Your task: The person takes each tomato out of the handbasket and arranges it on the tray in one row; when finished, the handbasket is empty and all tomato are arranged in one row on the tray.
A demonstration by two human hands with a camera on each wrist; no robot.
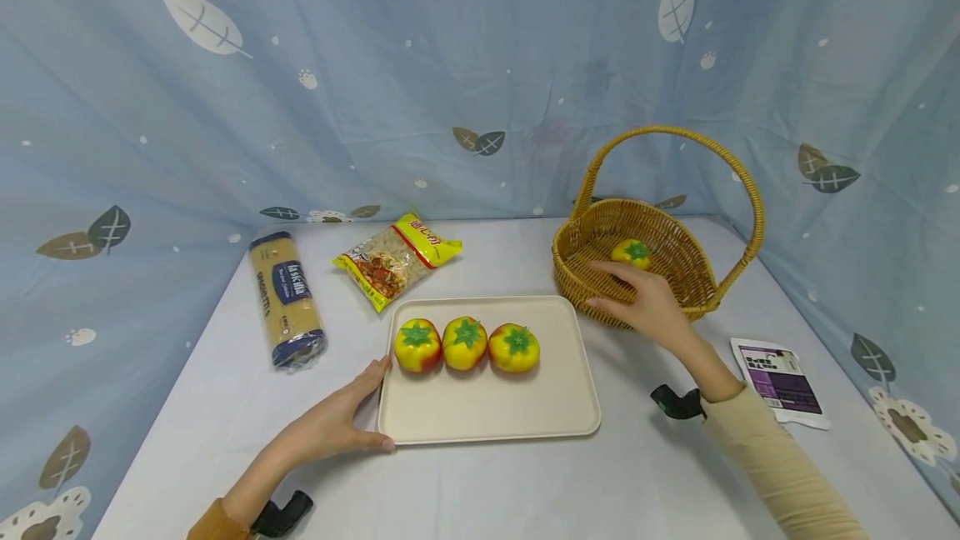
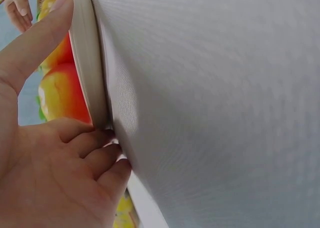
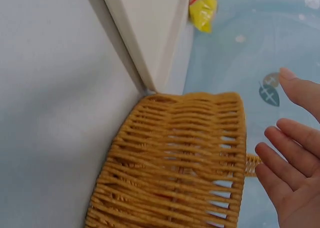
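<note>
A beige tray point(image 1: 487, 407) lies on the table and bears three yellow-red, persimmon-like fruits point(image 1: 464, 343), each with a green star-shaped top. At the tray's left end rests my left hand point(image 1: 337, 419), its thumb at the near corner and its fingers along the side. The left wrist view shows the thumb stretched along the rim point(image 2: 87, 58) and fingertips low against the tray. My right hand point(image 1: 645, 302) hovers over the near rim of a wicker basket point(image 1: 600, 290), fingers spread and holding nothing. Inside the basket, just beyond those fingers, sits another such fruit point(image 1: 632, 253).
A tall handle point(image 1: 753, 198) arches over the basket. Behind the tray lies a yellow-ended bag point(image 1: 397, 261) of pale pieces; a spaghetti pack point(image 1: 287, 298) is at left. A white and purple packet point(image 1: 780, 382) lies beside the right forearm. Patterned blue cloth point(image 1: 480, 82) hangs behind.
</note>
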